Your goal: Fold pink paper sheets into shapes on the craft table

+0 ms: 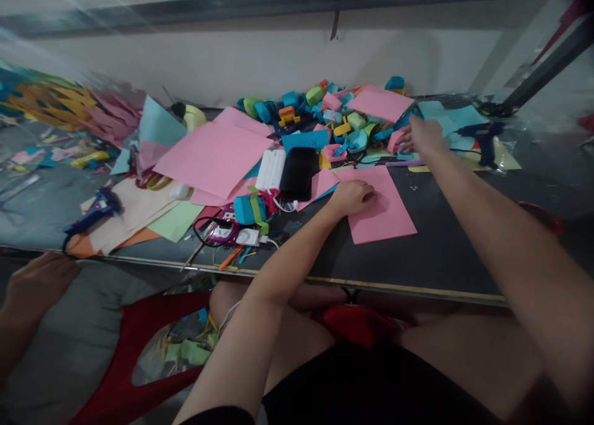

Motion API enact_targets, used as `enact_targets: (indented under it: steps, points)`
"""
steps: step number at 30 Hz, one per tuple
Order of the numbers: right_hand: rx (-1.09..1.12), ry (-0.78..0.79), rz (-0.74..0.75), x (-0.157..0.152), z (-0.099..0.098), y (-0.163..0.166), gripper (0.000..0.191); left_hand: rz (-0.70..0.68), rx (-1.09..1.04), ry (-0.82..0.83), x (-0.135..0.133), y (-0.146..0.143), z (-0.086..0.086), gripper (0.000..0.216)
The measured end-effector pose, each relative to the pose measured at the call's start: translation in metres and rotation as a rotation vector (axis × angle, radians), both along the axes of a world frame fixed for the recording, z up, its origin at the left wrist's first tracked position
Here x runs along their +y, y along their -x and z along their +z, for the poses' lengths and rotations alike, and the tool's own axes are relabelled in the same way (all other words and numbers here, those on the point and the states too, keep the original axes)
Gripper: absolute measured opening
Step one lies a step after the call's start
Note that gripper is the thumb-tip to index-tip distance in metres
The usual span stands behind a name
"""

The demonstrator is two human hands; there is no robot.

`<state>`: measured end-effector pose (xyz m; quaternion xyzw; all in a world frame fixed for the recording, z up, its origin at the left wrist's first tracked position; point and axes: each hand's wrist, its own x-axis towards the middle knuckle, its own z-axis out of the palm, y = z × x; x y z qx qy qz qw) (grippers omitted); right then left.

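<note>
Two hands are out over the dark table (440,252). L hand (351,197) lies curled, knuckles up, fingers pressed together on the near-left corner of a flat pink sheet (378,205), pinning it; sheet looks unfolded and uncut. R hand (420,137) reaches well past it to the far pile, fingers bent down onto small pink pieces (398,141) at the edge of the heap of folded paper shapes (320,112); can't tell if it has pinched one or only touches. A purple pen-like stick (406,163) lies just below that hand.

Judging by the heap, many small shapes are already made; the pinned sheet seems barely begun.

Room: bare tabletop sits right of and in front of the sheet, up to the table's front edge. Left is crowded w/ big pink sheets (213,156), a white charger block (271,169), a black phone (299,172), a blue box (248,208) and cables. One blue glue gun (95,208) is at far left, another (482,137) beyond the R hand. Another person's hand (39,283) rests at lower left, near the table edge.
</note>
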<state>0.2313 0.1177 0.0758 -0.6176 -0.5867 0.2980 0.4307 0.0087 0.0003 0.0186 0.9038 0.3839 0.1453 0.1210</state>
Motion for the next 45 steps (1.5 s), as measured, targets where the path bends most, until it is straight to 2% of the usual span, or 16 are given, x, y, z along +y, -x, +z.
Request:
enact_targets:
  steps: [2, 3, 5, 7, 10, 13, 17, 22, 26, 29, 32, 36, 39, 41, 42, 45]
  points:
    - [0.064, 0.133, -0.126, -0.038, -0.002, 0.002, 0.03, -0.055, -0.038, -0.017, -0.003, -0.001, -0.001, 0.041]
    - [0.069, 0.149, -0.138, -0.056, -0.004, 0.003, 0.027, -0.083, -0.046, -0.021, -0.005, -0.002, -0.001, 0.043]
    - [0.007, 0.1, -0.083, -0.089, -0.013, 0.003, 0.014, -0.117, -0.037, -0.024, -0.008, -0.003, -0.001, 0.055]
    - [-0.087, 0.012, -0.053, -0.111, -0.023, -0.001, 0.011, -0.125, -0.013, -0.015, -0.009, -0.002, -0.001, 0.066]
    - [-0.257, -0.084, -0.043, -0.127, -0.041, -0.009, 0.003, -0.203, -0.009, 0.038, -0.003, 0.005, -0.002, 0.067]
    - [-0.411, -0.132, -0.084, -0.132, -0.057, -0.012, 0.011, -0.269, -0.045, 0.046, 0.005, 0.012, -0.006, 0.065]
    - [-0.578, -0.193, -0.053, -0.138, -0.071, -0.007, 0.019, -0.279, -0.093, 0.011, 0.01, 0.013, -0.013, 0.059]
    - [-0.637, -0.222, -0.016, -0.142, -0.076, -0.002, 0.03, -0.135, -0.107, -0.062, 0.012, 0.01, -0.015, 0.038]
    - [-0.648, -0.227, 0.084, -0.143, -0.074, 0.001, 0.035, 0.044, -0.097, -0.071, 0.013, 0.011, -0.019, 0.049]
    - [-0.65, -0.201, 0.026, -0.144, -0.071, 0.001, 0.042, 0.185, -0.079, -0.038, 0.012, 0.012, -0.023, 0.06]
    - [-0.669, -0.148, -0.048, -0.144, -0.069, -0.003, 0.041, 0.199, -0.032, 0.004, 0.011, 0.012, -0.022, 0.069]
    - [-0.691, -0.142, -0.064, -0.142, -0.068, -0.005, 0.037, 0.204, -0.019, -0.013, 0.003, 0.009, -0.007, 0.061]
    - [-0.698, -0.141, -0.049, -0.142, -0.068, -0.004, 0.037, 0.426, 0.026, -0.091, -0.001, 0.012, 0.011, 0.053]
    - [-0.701, -0.133, -0.034, -0.142, -0.068, -0.003, 0.038, 0.577, 0.129, -0.084, 0.001, 0.023, 0.023, 0.052]
    - [-0.704, -0.13, -0.029, -0.142, -0.068, -0.002, 0.038, 0.606, 0.19, -0.052, 0.005, 0.031, 0.029, 0.053]
    - [-0.721, -0.124, -0.023, -0.141, -0.068, -0.001, 0.038, 0.499, 0.272, 0.073, 0.022, 0.065, 0.038, 0.071]
